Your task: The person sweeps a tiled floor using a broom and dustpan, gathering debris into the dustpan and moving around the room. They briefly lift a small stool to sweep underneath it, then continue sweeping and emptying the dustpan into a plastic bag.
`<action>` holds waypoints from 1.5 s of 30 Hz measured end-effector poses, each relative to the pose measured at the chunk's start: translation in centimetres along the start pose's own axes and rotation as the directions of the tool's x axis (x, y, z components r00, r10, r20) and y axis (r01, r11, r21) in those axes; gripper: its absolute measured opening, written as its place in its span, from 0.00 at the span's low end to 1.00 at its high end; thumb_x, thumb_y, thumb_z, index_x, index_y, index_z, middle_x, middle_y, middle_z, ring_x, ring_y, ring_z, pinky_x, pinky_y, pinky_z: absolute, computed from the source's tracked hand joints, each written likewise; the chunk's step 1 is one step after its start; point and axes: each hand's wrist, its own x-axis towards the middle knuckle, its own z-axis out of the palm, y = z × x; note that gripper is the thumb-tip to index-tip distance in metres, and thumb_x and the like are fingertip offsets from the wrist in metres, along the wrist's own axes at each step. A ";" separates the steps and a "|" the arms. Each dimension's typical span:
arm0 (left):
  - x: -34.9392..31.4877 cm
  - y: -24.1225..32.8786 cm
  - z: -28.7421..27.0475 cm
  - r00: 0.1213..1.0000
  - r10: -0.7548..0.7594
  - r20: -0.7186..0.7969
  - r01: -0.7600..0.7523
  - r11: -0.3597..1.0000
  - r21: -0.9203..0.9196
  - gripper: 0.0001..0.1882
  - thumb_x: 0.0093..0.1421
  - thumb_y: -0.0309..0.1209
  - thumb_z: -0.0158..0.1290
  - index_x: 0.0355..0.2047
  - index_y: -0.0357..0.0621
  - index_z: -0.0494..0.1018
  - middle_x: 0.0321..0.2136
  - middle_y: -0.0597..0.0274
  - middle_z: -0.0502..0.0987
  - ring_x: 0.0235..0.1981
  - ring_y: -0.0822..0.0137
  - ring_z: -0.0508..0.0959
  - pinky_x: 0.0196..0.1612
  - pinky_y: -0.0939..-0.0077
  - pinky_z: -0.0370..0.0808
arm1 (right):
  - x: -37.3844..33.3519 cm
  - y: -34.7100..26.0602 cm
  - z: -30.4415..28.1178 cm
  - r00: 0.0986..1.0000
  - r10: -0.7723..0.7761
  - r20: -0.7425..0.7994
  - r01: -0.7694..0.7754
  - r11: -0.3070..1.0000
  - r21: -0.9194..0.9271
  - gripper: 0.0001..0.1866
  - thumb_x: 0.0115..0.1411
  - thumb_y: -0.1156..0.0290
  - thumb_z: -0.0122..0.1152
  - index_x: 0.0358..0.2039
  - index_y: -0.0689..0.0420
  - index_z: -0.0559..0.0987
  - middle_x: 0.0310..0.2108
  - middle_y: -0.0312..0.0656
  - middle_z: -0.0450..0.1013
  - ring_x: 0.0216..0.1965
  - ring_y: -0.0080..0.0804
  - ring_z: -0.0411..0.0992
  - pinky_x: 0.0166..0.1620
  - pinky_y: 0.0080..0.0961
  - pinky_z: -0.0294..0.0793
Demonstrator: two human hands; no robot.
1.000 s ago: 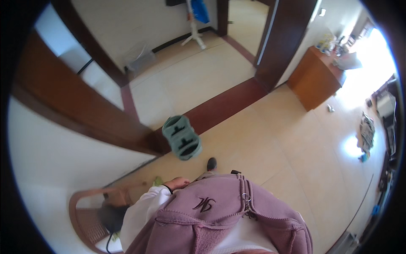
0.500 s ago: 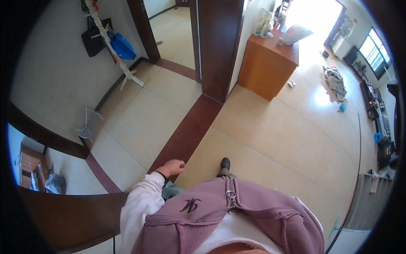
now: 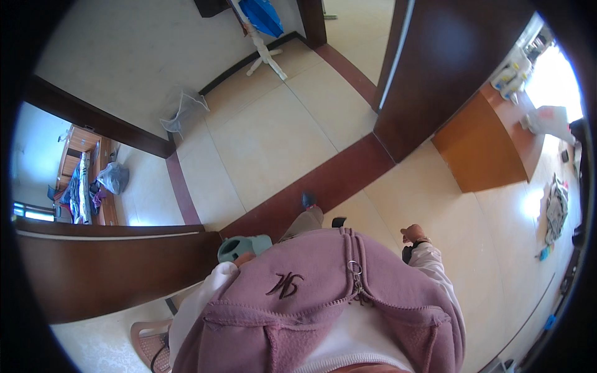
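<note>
Low at my left side, my left hand (image 3: 245,258) is at a grey-green plastic container (image 3: 252,244) with a dark opening. The hand seems closed on the container's near side; my sleeve and the mauve jacket (image 3: 292,280) hide most of the fingers. Off to the right, my right hand (image 3: 412,235) is held out over the tiled floor with its fingers curled and nothing seen in them. A dark band circles that wrist. One dark shoe (image 3: 308,199) rests on the red-brown floor strip (image 3: 348,174), and the other shows just ahead of the jacket.
A brown door (image 3: 112,267) stands close on my left, with a perforated chair (image 3: 149,339) behind it. Against the wall is a clear plastic bag (image 3: 185,109); a white stand (image 3: 264,53) holds a blue bag (image 3: 262,17). An orange-brown cabinet (image 3: 485,146) is at the right.
My view has turned left and the floor strip is nearer. My right hand has come into view. My left hand has drawn back; more of the grey-green container shows. A foot has stepped onto the strip.
</note>
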 end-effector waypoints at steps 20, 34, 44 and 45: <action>39.1 13.7 -44.6 0.799 0.208 -0.564 -0.226 0.973 0.040 0.12 0.45 0.36 0.45 0.25 0.42 0.72 0.24 0.52 0.73 0.28 0.54 0.72 0.33 0.64 0.68 | 19.4 -36.3 -15.8 0.695 -0.660 0.286 0.684 0.482 -0.548 0.13 0.47 0.64 0.48 0.19 0.60 0.75 0.18 0.42 0.72 0.22 0.35 0.71 0.29 0.29 0.69; 46.9 4.8 -56.9 0.897 -0.408 -0.170 0.414 0.910 -0.002 0.12 0.44 0.37 0.43 0.21 0.43 0.73 0.23 0.49 0.72 0.28 0.53 0.72 0.32 0.64 0.68 | 37.2 -67.6 -38.2 0.665 -0.731 0.153 0.715 0.564 -0.413 0.14 0.42 0.64 0.45 0.18 0.60 0.75 0.20 0.49 0.70 0.25 0.44 0.69 0.31 0.34 0.67; 74.0 21.6 -81.2 0.981 0.006 -0.192 0.031 0.981 0.189 0.14 0.43 0.38 0.45 0.26 0.44 0.73 0.24 0.49 0.73 0.30 0.53 0.73 0.35 0.65 0.68 | 40.5 -64.4 -49.2 0.980 -0.099 -0.173 0.098 0.995 -0.017 0.14 0.43 0.62 0.51 0.23 0.60 0.76 0.25 0.48 0.72 0.29 0.42 0.70 0.34 0.32 0.68; 77.2 25.1 -83.6 0.976 0.066 -0.206 -0.022 0.977 0.210 0.14 0.43 0.38 0.45 0.28 0.45 0.73 0.25 0.49 0.73 0.31 0.54 0.73 0.36 0.66 0.69 | 40.4 -64.5 -50.2 0.985 -0.043 -0.165 0.052 0.997 0.051 0.13 0.42 0.64 0.51 0.23 0.60 0.76 0.22 0.45 0.72 0.26 0.38 0.71 0.32 0.29 0.68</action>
